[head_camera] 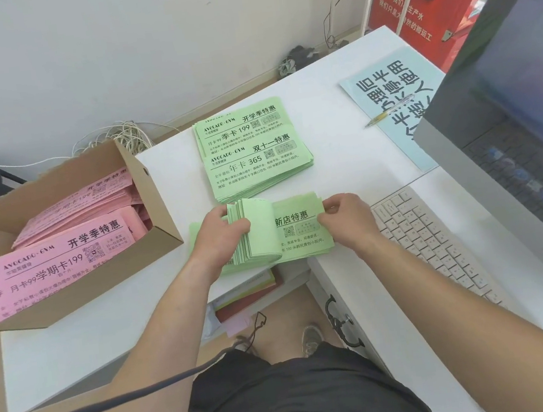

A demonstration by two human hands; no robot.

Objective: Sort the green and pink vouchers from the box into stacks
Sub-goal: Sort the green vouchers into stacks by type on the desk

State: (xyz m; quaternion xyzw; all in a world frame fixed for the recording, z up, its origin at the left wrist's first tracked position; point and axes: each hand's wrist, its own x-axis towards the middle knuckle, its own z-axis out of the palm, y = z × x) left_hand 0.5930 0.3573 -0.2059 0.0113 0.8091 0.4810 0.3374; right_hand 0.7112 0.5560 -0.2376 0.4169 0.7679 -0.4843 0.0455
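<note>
A bundle of green vouchers [296, 233] lies at the front edge of the white desk [343, 161]. My left hand [218, 235] grips its left part, with a thick wad of sheets folded up on edge against my fingers. My right hand [342, 215] pinches the bundle's right end. Behind it lies a flat stack of green vouchers [252, 153]. The open cardboard box [69, 303] at the left holds pink vouchers [54, 269], one stack at the front and more behind.
A white keyboard [430, 240] and a large monitor [511, 146] stand at the right. A light blue printed sheet [399, 109] with a pen [389, 110] on it lies at the back right. Tangled white cables [122, 135] sit behind the box. Books [244, 296] fill a shelf under the desk.
</note>
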